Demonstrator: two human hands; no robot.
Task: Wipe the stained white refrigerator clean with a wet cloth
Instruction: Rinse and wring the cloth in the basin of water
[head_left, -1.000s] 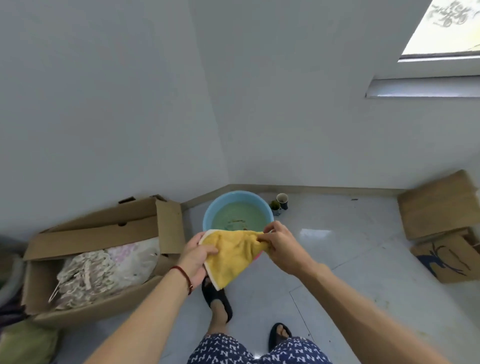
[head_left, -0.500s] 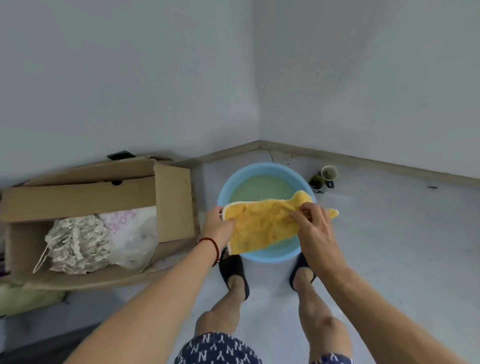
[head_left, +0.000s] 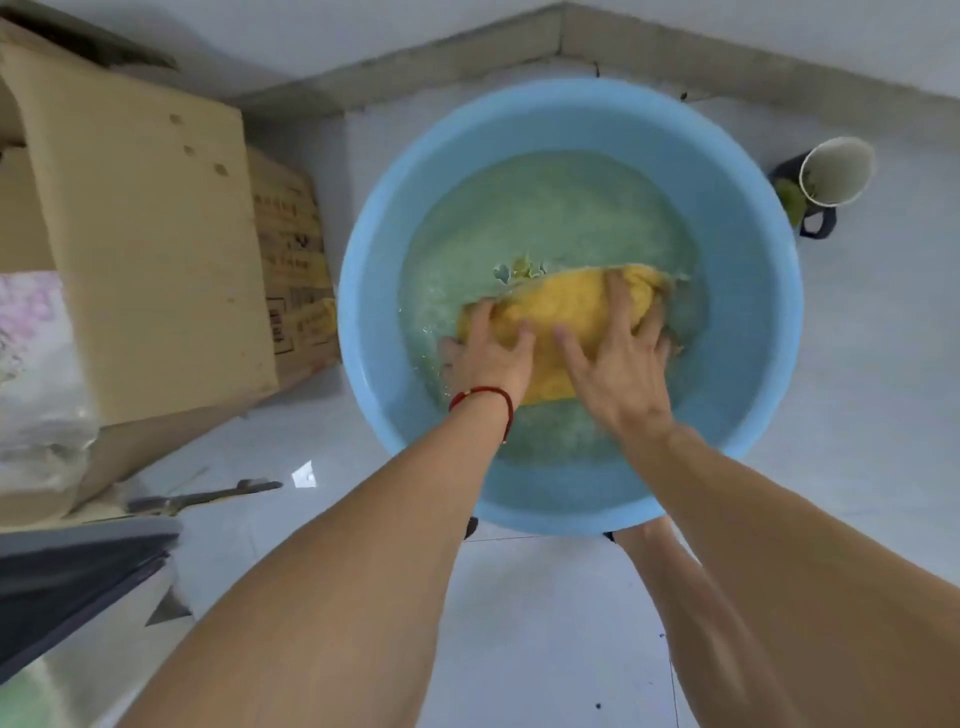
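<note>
A yellow cloth (head_left: 566, 306) lies partly sunk in the greenish water of a round blue basin (head_left: 363, 270) on the floor. My left hand (head_left: 488, 358), with a red string at the wrist, grips the cloth's left end, thumb on top and fingers in the water. My right hand (head_left: 618, 364) spreads over the cloth's right half, and its outer fingers curl round the right edge. Water splashes around the cloth. No refrigerator is in view.
An open cardboard box (head_left: 145, 234) with a plastic bag (head_left: 31, 364) inside stands left of the basin. A white cup (head_left: 836, 171) and a dark mug (head_left: 815, 221) sit at the right by the wall corner. A dark grey object (head_left: 67, 587) lies lower left.
I have bent down close to the basin. The cloth, held stretched above the water before, is now pushed down into it by both hands.
</note>
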